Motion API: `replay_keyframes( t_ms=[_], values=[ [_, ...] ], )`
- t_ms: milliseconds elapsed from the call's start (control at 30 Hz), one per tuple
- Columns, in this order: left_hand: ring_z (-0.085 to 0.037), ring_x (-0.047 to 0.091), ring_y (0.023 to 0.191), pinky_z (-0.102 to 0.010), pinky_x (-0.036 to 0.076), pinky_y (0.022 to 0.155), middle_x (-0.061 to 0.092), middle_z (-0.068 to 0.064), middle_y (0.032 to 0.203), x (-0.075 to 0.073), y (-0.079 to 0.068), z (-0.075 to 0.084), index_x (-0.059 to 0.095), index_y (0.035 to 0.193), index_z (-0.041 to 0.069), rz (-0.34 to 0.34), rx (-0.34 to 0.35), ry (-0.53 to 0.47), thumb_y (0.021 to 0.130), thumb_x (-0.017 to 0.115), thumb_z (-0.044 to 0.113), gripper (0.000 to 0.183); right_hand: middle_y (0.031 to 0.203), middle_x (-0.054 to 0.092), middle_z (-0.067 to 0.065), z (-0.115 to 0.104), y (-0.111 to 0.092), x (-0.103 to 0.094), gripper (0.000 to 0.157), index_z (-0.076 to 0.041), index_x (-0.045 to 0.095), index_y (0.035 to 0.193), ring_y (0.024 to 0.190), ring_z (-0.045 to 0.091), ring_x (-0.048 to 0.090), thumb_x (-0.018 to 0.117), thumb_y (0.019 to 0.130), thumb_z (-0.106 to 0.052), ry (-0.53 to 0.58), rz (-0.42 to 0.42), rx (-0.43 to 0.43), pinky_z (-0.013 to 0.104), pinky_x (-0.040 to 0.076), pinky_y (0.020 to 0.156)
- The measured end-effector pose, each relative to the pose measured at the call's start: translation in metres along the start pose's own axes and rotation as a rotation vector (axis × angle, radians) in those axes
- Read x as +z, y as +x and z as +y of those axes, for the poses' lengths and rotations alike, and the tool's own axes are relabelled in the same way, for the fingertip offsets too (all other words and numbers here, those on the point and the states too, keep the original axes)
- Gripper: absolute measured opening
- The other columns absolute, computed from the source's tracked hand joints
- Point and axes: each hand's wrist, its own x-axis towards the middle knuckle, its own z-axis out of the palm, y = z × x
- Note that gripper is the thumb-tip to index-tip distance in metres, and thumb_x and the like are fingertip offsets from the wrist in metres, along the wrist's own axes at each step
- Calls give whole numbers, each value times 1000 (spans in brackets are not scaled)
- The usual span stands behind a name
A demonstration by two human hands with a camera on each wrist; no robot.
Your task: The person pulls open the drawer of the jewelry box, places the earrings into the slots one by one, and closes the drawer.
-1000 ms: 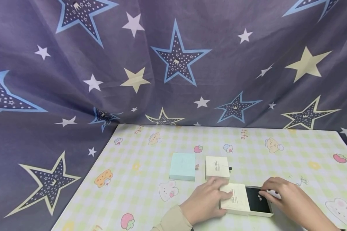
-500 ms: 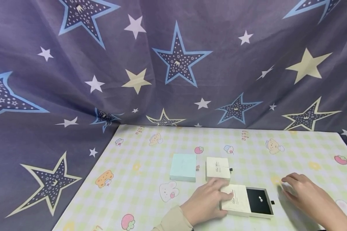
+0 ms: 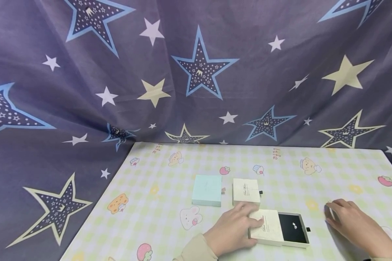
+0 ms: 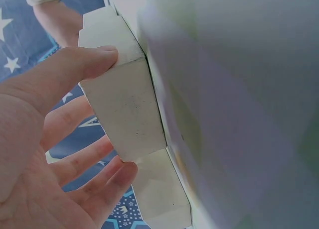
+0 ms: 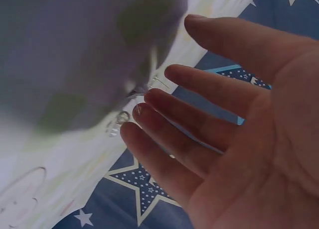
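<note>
My left hand (image 3: 229, 229) holds a cream jewelry box (image 3: 272, 228) at its left end, thumb (image 4: 99, 59) on the near side and fingers across the top and far side. The box's drawer (image 3: 289, 234) is slid out to the right and shows a black lining. On that lining lies a small silver earring (image 3: 294, 226). To the right of the drawer, my right hand (image 3: 356, 226) hovers low over the tablecloth with fingers loosely bent, nothing gripped. Small silver jewelry pieces (image 5: 119, 118) lie right by its fingertips in the right wrist view.
Behind the held box stands another cream box (image 3: 245, 190) with a black pull tab. A mint-green box (image 3: 207, 190) with a pinkish tab is left of it. The checked tablecloth (image 3: 163, 224) reaches back to a dark star-patterned curtain (image 3: 124, 54).
My right hand has let go of the earring in the drawer and moved right to the small jewelry pieces on the tablecloth. The left hand stays on the box.
</note>
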Motion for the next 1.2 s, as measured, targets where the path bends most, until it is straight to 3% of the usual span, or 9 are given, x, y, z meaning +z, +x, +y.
replay_keyframes(
  t_ms=[200, 467, 667, 867, 967, 1100, 1200],
  values=[
    [-12, 44, 131, -22, 49, 93, 49, 2, 147, 1, 0, -1, 68, 128, 28, 12, 6, 2, 80, 80, 42, 52, 94, 63, 27, 3, 2, 2, 30, 13, 67, 98, 85, 43, 63, 80, 75, 0, 12, -4, -34, 55, 52, 79],
    [-11, 44, 131, -21, 49, 92, 49, 2, 147, 1, 0, -1, 68, 128, 28, 14, 9, 4, 80, 80, 42, 51, 73, 59, 7, 7, 2, -3, 15, 2, 69, 79, 68, 28, 63, 73, 72, 15, 58, 71, -80, 46, 54, 66],
    [-11, 44, 130, -21, 50, 91, 49, 2, 147, 0, 0, -1, 68, 128, 28, 14, 9, 10, 80, 79, 42, 51, 66, 57, -2, 11, 0, -4, 27, -12, 63, 66, 60, 13, 48, 73, 75, 12, 57, 59, -80, 36, 44, 56],
    [-12, 44, 131, -21, 50, 92, 49, 2, 147, -1, 1, 1, 67, 129, 28, -1, 7, 1, 81, 79, 43, 51, 63, 50, -2, 9, -2, -9, 28, -11, 63, 66, 60, 14, 40, 70, 77, 13, 41, 47, -69, 33, 38, 55],
    [-12, 44, 131, -22, 49, 94, 49, 1, 147, -1, 1, 0, 67, 129, 28, 3, 11, 10, 81, 79, 44, 51, 60, 40, -3, 3, -3, -12, 35, -14, 54, 61, 59, 14, 34, 70, 77, 12, 47, 74, -70, 30, 31, 56],
    [-13, 45, 130, -22, 49, 94, 49, 1, 147, 0, 1, 0, 68, 128, 28, 17, 15, 27, 80, 79, 44, 51, 62, 47, -2, -4, -4, -18, 33, -13, 53, 64, 60, 14, 39, 73, 76, 11, 86, 79, -65, 31, 36, 55],
    [-13, 45, 130, -22, 49, 94, 49, 1, 147, 0, 0, -1, 69, 127, 28, 21, 16, 33, 80, 79, 44, 51, 69, 61, -2, -10, -4, -22, 26, -12, 62, 70, 62, 12, 46, 76, 75, 9, 103, 100, -67, 34, 44, 57]
  ],
)
